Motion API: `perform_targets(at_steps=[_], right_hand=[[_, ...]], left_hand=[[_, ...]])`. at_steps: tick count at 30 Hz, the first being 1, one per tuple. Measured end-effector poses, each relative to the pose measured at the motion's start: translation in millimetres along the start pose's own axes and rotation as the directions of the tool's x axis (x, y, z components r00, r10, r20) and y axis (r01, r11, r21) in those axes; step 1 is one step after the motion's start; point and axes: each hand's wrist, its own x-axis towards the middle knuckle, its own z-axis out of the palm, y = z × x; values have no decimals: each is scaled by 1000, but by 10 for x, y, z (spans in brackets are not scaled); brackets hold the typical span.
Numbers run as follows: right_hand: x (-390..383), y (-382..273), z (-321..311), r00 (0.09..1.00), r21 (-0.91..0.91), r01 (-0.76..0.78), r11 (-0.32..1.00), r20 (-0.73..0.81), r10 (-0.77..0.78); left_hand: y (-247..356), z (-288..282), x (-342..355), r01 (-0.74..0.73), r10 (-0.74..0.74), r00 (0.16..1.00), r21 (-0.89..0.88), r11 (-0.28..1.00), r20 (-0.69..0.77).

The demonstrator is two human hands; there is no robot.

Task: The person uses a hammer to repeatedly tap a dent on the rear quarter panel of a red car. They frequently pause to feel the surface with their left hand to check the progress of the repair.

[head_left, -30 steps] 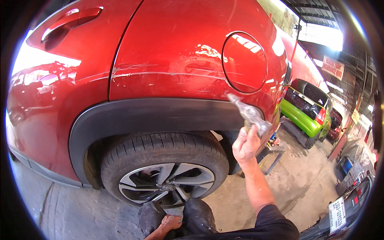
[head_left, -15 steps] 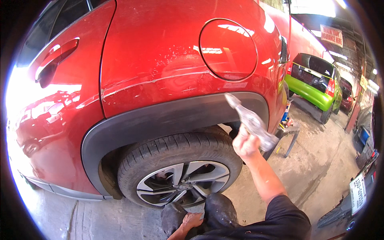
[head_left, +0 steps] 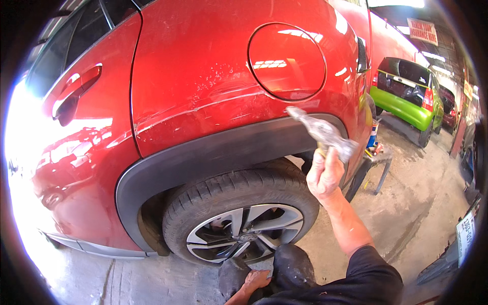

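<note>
My right hand is closed on a hammer with a silvery, slightly blurred head, its narrow tip just below the round fuel flap of a red car. Whether the tip touches the panel I cannot tell. Long pale scrapes and small chips run across the panel above the black wheel-arch trim. My left hand is low between my knees, in front of the wheel, fingers curled around something I cannot make out.
At the right behind the car stands a low metal stand with small cans and items on it. Farther back are a green car and a dark red car. A dark vehicle part with a plate is at the right edge.
My view has shifted, so the wheel sits farther right. The raised hammer and right hand have moved slightly right and its tip is a little higher. My left hand stays low between my knees.
</note>
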Motion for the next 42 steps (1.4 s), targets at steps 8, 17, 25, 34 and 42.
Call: perform_targets(at_steps=[8,17,25,34,42], right_hand=[[-34,26,-21,996,-16,-85,996,19,86],[3,29,12,1000,-15,-28,999,0,28],[55,-9,128,987,46,-148,988,64,144],[114,-27,130,986,-11,-86,996,145,87],[70,1,179,991,-5,13,1000,135,-12]], left_hand=[[-115,118,87,-48,47,999,56,997,27],[-105,121,124,-6,1,998,74,997,69],[-2,-10,54,1,-5,997,55,999,74],[39,-77,2,9,-10,999,29,1000,46],[-14,-2,65,-14,13,1000,34,999,26]])
